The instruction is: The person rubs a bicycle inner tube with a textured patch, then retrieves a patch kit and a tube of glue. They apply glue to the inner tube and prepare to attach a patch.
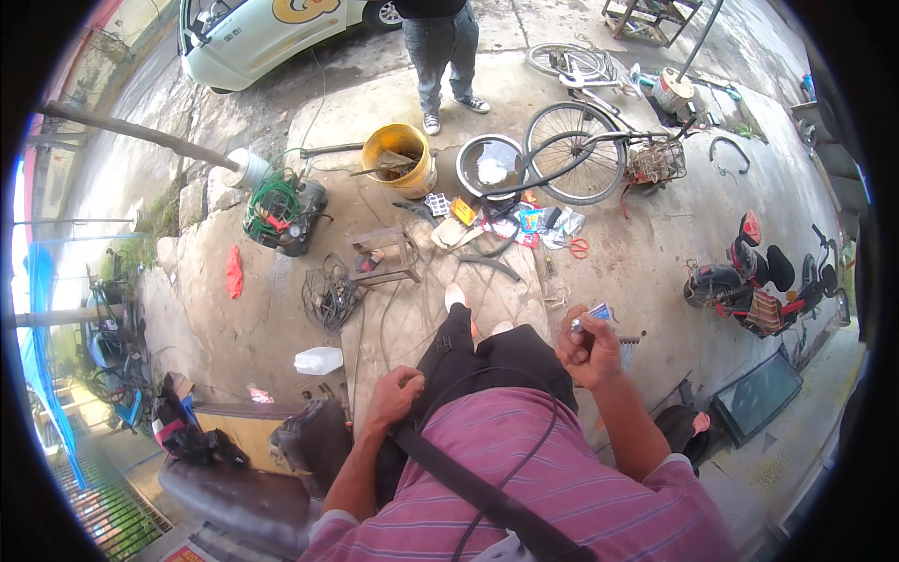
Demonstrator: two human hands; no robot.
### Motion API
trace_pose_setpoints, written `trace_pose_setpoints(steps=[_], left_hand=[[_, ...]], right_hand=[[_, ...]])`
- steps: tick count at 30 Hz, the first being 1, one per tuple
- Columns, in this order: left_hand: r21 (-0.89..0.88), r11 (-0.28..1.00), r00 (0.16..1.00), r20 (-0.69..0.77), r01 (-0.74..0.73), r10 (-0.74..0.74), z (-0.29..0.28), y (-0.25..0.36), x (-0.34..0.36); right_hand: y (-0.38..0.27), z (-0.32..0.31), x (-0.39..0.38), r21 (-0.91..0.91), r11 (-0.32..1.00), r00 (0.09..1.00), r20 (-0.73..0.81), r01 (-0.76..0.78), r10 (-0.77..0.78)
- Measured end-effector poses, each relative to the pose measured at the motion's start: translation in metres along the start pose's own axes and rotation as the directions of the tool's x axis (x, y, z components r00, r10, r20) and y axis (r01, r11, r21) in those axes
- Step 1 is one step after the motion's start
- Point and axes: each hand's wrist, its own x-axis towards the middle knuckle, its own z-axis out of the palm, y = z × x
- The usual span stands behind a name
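Note:
My right hand [592,352] is raised beside my right thigh, its fingers curled around a small blue-and-white packet [599,312]. A tiny silvery bit shows at the fingertips; its kind is too small to tell. Beside my left thigh, my left hand [397,393] is loosely closed, with nothing visible in it. Ahead of my feet lie loose packets, a yellow box [463,211], red-handled scissors [579,248] and cut pieces of black rubber [491,267]. A dark inner tube trails over a metal basin [465,167] holding something white, toward the bicycle wheel [576,153].
A yellow bucket [427,174], a small wooden stool [386,255] and a compressor with green hose [284,214] stand ahead. Coiled cable [330,293] lies left. A person [438,56] stands beyond the bucket, near a white car [253,51]. At right is a red-and-black scooter [763,281].

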Motion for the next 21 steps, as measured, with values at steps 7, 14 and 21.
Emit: trace_pose_setpoints(steps=[7,14,21], left_hand=[[-0.065,0.998,0.998,0.070,0.003,0.001,-0.002,0.002,0.126],[-0.157,0.984,0.994,0.070,0.089,-0.079,-0.034,0.007,0.194],[-0.067,0.985,0.982,0.119,0.158,-0.149,-0.046,0.021,0.230]], right_hand=[[-0.017,0.008,0.094,-0.086,0.996,0.997,-0.071,0.026,-0.032],[-0.016,0.029,0.176,-0.099,0.994,0.986,-0.164,-0.047,0.030],[-0.026,0.038,0.221,-0.085,0.995,0.986,-0.164,-0.051,0.036]])
